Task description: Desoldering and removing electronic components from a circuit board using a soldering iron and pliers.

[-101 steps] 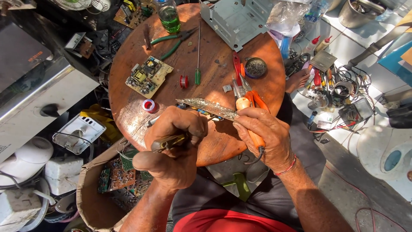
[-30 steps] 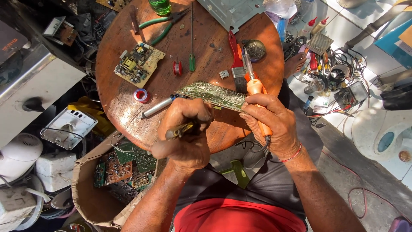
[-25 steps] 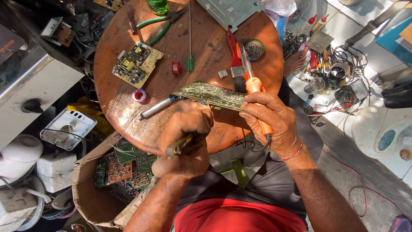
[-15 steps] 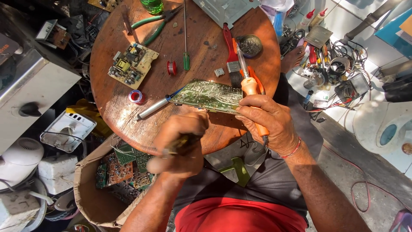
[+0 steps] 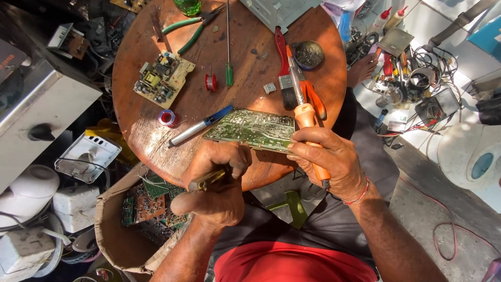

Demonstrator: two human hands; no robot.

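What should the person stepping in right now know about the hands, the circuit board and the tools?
Left hand: closed around a small brass-coloured tool, at the near left corner of the green circuit board.
Right hand: gripping the orange-handled soldering iron, whose tip points away over the table, off the board; fingers at the board's near right edge.
Board: flat at the near edge of the round wooden table, solder side up.
Within reach: blue-and-silver pen-shaped tool, solder spool, brush, green screwdriver.
Done or left: cannot tell which joints are worked.
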